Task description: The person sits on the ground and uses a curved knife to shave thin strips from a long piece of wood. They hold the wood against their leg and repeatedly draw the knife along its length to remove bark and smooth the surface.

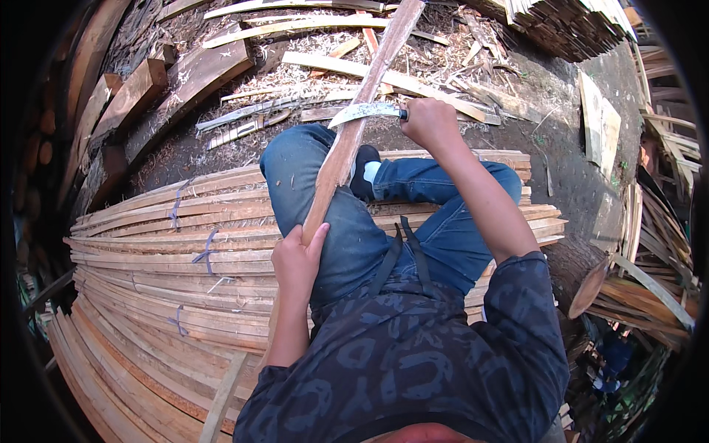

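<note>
A long, rough wooden slat point(342, 151) slants up and away across my left thigh, its edge splintered near the knee. My left hand point(296, 260) is closed round its near end, thumb on top. Farther out, my right hand point(431, 124) grips the dark handle of a curved knife point(364, 112). The knife's pale, broad blade points left and lies across the slat, with its tip at the slat's left edge. Whether the cutting edge bites into the wood cannot be made out.
I sit on tied bundles of wooden strips point(170, 262). Thick beams point(192, 88) lie at the far left. Loose strips point(310, 63) and shavings litter the ground ahead. A stack of slats point(572, 26) stands far right, and a log point(580, 277) lies by my right side.
</note>
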